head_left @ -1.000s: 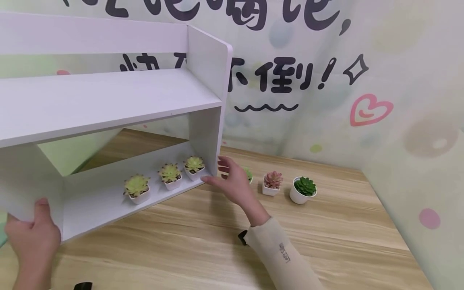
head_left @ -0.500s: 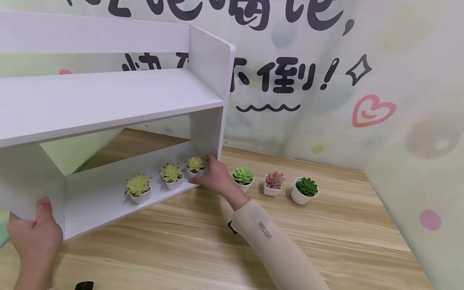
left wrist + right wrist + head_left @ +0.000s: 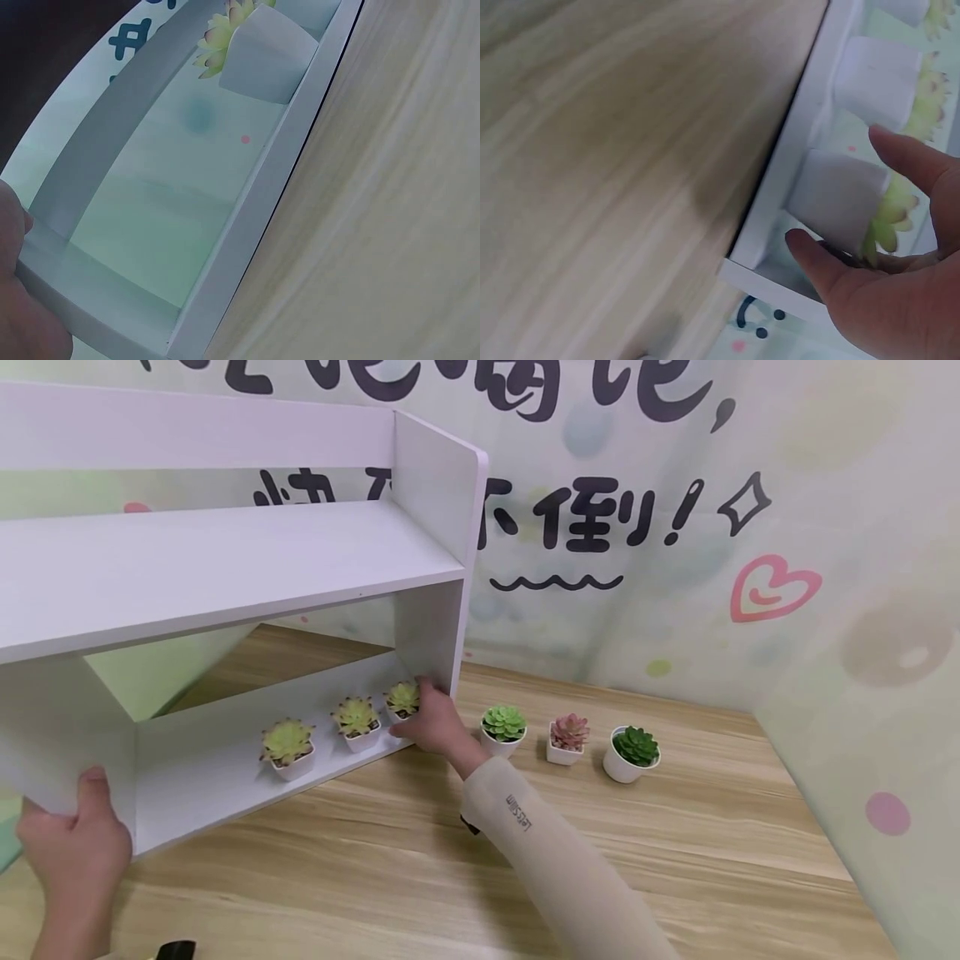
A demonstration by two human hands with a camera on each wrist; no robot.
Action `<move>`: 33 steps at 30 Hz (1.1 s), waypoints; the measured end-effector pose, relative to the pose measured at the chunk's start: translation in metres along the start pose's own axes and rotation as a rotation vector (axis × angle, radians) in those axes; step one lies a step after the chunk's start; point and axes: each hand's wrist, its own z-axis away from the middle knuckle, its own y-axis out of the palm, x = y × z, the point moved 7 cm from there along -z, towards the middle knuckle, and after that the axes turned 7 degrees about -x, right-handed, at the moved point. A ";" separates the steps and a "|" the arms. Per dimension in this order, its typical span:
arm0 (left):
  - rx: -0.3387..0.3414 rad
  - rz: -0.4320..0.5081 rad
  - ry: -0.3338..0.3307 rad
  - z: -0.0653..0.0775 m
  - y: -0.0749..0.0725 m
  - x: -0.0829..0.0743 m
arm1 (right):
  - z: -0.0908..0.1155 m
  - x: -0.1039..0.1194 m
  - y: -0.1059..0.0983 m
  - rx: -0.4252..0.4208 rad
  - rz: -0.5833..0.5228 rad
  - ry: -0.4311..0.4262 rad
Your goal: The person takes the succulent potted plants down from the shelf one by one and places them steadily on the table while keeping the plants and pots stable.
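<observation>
Right hand moved in around rightmost yellow succulent — upright, facing up; can't tell grip — left hand clasps shelf.

One table, light wood-grain top, bears a white two-tier shelf unit and, to its right, a row of three: bright green succulent, round white pot; pink succulent, squarish white pot; dark green succulent, round white pot. The unit's lower board holds three yellow-green succulents in white squarish pots: left specimen, middle specimen, and right specimen near the end panel.
</observation>
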 end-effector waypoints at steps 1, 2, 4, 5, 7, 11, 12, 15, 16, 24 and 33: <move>0.004 0.003 -0.009 0.000 0.000 0.001 | 0.000 -0.001 0.001 -0.008 0.003 -0.003; 0.005 0.007 -0.013 0.000 0.000 0.001 | -0.001 -0.002 0.001 -0.016 0.004 -0.006; 0.008 0.014 -0.018 0.001 0.000 0.001 | -0.001 -0.003 0.001 -0.035 0.012 -0.014; 0.008 0.013 -0.018 0.001 0.000 0.001 | 0.000 -0.004 0.001 -0.043 0.014 -0.020; 0.009 0.010 -0.020 0.002 0.000 0.001 | 0.000 -0.003 0.000 -0.048 0.007 -0.030; 0.019 -0.006 -0.035 0.002 0.001 0.004 | 0.005 -0.005 -0.004 -0.035 -0.036 -0.031; 0.020 -0.005 -0.035 0.003 0.001 0.004 | 0.006 -0.005 -0.006 -0.035 -0.048 -0.031; 0.015 -0.004 -0.024 0.003 0.002 0.004 | 0.011 -0.007 -0.013 -0.040 -0.063 -0.036; 0.011 0.000 -0.018 0.003 0.002 0.003 | 0.013 -0.007 -0.016 -0.044 -0.065 -0.039; 0.010 0.008 -0.022 0.002 0.000 0.002 | 0.034 -0.011 -0.042 -0.057 -0.112 -0.044; -0.015 0.004 0.018 0.000 0.000 -0.001 | 0.069 -0.033 -0.070 -0.102 -0.122 -0.031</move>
